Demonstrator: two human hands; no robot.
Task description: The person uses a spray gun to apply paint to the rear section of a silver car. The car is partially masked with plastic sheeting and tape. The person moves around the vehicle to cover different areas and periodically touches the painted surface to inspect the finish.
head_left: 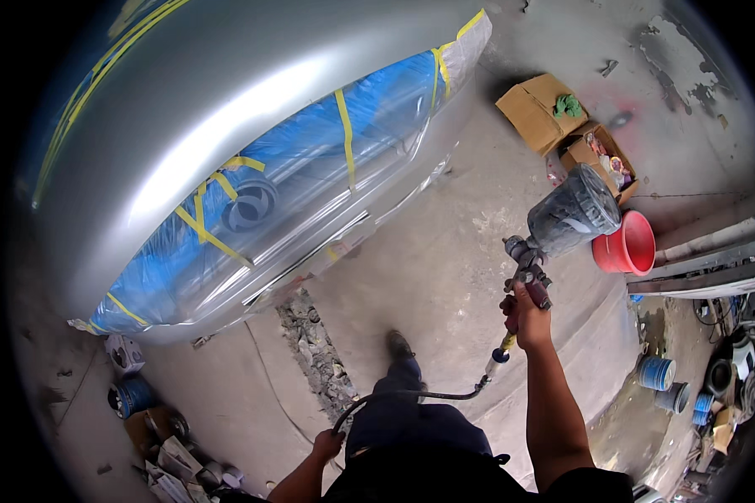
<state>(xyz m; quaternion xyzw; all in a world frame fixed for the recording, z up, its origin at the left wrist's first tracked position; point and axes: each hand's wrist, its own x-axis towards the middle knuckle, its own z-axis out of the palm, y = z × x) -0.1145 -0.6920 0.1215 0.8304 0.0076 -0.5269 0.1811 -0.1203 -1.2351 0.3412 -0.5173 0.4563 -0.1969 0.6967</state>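
Observation:
My right hand [529, 318] is wrapped round the handle of a paint spray gun [528, 270], held up at the right. A dark, paint-stained cup [574, 213] sits on the gun, tilted to the right. From the gun's base a black air hose [411, 393] curves down to the left across my legs. My left hand [328, 444] is closed round that hose near my left thigh. Ahead on the left stands a silver car [218, 92], its front masked with blue plastic film [310, 159] and yellow tape [345, 126]. The gun is apart from the car.
Two cardboard boxes [538, 114] and a red bucket [627, 243] stand beyond the gun. Blue pails [656, 372] and clutter line the right side. A rough broken strip [312, 344] runs through the concrete floor. Scrap and cans [184, 461] lie at the lower left.

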